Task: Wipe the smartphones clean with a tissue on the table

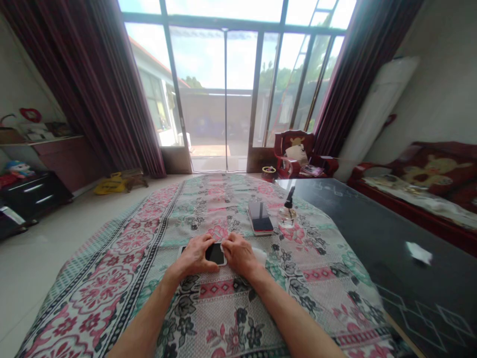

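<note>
A white-edged phone point(215, 253) with a dark screen lies flat on the floral cloth point(156, 278) in front of me. My left hand point(194, 257) rests over its left part, fingers curled onto it. My right hand point(238, 255) presses on its right end, fingers bent, with a bit of white cloth or paper point(261, 255) under the palm. A second phone point(260, 218) with a red edge lies further off, screen up. Beside it stands a small clear bottle point(287, 211) with a dark spray top.
The cloth covers part of a dark glass table point(391, 248); a white scrap point(419, 252) lies on the glass at right. A red sofa point(428, 184) runs along the right wall, a red chair point(294, 151) stands by the glass doors, and shelves point(33, 174) are at left.
</note>
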{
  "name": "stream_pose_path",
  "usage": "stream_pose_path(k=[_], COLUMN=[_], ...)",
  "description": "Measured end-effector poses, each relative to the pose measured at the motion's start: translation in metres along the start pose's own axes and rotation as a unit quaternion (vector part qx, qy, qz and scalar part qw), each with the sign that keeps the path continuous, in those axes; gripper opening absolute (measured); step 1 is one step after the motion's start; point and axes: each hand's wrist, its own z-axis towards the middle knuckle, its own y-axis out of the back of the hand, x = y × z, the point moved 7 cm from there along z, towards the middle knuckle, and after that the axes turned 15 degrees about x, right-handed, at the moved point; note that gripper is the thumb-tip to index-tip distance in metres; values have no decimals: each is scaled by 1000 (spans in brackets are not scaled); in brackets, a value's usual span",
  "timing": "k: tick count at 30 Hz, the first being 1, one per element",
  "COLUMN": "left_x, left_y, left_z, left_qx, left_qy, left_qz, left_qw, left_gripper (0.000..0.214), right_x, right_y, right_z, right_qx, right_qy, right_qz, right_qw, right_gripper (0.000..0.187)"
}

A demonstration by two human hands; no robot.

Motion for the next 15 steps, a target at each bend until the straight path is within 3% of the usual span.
stream_pose_path(k=[15], left_x=[-3], left_y=[4], left_z=[-6], left_qx=[17], left_qy=[-17], left_qz=[7], left_qw=[1000], left_gripper=[73], right_x=[15], right_y=[8], right_z=[-11], right_qx=[65], right_qy=[52], right_qz=[29], right_qw=[996], right_gripper=[21])
